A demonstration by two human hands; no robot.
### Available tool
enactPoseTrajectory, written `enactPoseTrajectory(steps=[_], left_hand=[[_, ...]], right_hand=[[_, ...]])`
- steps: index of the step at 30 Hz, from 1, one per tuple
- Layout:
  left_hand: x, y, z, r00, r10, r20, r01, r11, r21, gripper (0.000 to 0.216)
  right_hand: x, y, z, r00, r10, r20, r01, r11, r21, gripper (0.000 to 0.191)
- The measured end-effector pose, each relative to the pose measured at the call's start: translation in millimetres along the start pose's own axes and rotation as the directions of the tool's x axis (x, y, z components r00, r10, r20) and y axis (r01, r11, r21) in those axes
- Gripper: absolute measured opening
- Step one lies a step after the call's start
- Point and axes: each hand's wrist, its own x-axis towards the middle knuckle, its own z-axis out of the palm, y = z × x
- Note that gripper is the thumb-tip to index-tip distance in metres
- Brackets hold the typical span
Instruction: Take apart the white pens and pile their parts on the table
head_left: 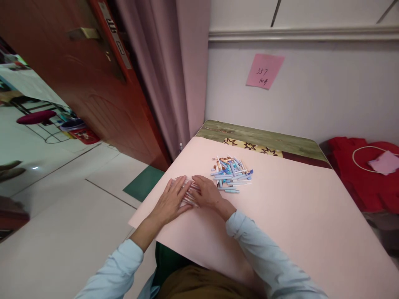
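A bunch of thin, pale sticks with reddish-brown lines, likely pens, lies on the pink table sheet between my hands. My left hand rests over their left side, its fingers stretched out and spread. From the right, my right hand bends its fingers closely over the same pens, covering their right ends. Just beyond my right hand sits a loose pile of pens in light blue, white, dark blue and brown. The pens in that pile point in many directions.
The pink sheet covers most of the table, whose green wooden end meets the wall. A red bag is at the right. A brown door and a mauve curtain stand on the left.
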Motion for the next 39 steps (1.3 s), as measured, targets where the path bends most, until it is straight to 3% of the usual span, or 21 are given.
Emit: enactPoseTrajectory(steps=[5,10,15,19,21,24,27,29,33,35,39], left_hand=[[27.6,-11.1,-1.7,0.982,0.155,0.105,-0.145,0.985,-0.096,0.112],[42.9,-15.8,0.6,0.979,0.132,0.157,-0.103,0.978,-0.181,0.102],[47.5,-17.4,1.4,0.98,0.146,0.134,-0.126,0.981,-0.15,0.093],[53.7,-14.5,-0.6,0.984,0.13,0.123,-0.107,0.978,-0.179,0.096],[53.7,-14.3,-2.9,0.992,0.075,0.101,-0.052,0.975,-0.218,0.088],[49.5,-22.7,-5.4,0.988,-0.152,-0.042,0.126,0.921,-0.369,0.069],[44.8,-39.1,-3.3,0.856,-0.487,-0.174,0.284,0.724,-0.629,0.066],[43.5,-47.9,0.7,0.781,-0.605,-0.154,0.298,0.578,-0.76,0.076],[43.0,-49.3,9.6,0.743,-0.668,0.039,0.291,0.271,-0.918,0.082],[41.8,-44.1,12.3,0.753,-0.653,0.079,0.317,0.255,-0.914,0.08],[37.0,-35.2,14.2,0.797,-0.601,0.062,0.328,0.344,-0.88,0.077]], right_hand=[[-15.4,5.5,-17.5,0.999,0.0,-0.043,0.007,0.99,0.141,0.051],[-69.4,15.0,-65.4,0.962,0.127,-0.24,-0.075,0.974,0.214,0.04],[-126.7,38.5,-122.0,0.869,0.367,-0.331,-0.304,0.925,0.227,0.03],[-141.7,51.0,-138.1,0.786,0.489,-0.378,-0.417,0.871,0.258,0.031],[-135.8,46.8,-128.5,0.775,0.501,-0.387,-0.387,0.859,0.336,0.034],[-116.2,25.9,-93.7,0.832,0.472,-0.291,-0.253,0.79,0.559,0.037],[-93.9,-1.4,-48.1,0.831,0.514,-0.213,-0.247,0.683,0.687,0.043],[-80.5,-16.0,-20.1,0.799,0.572,-0.185,-0.277,0.623,0.732,0.05],[-55.3,-30.6,19.4,0.728,0.632,-0.264,-0.283,0.628,0.725,0.058],[-43.6,-33.4,31.5,0.723,0.62,-0.306,-0.271,0.661,0.7,0.061],[-30.5,-36.7,45.6,0.727,0.606,-0.321,-0.278,0.688,0.67,0.062]])
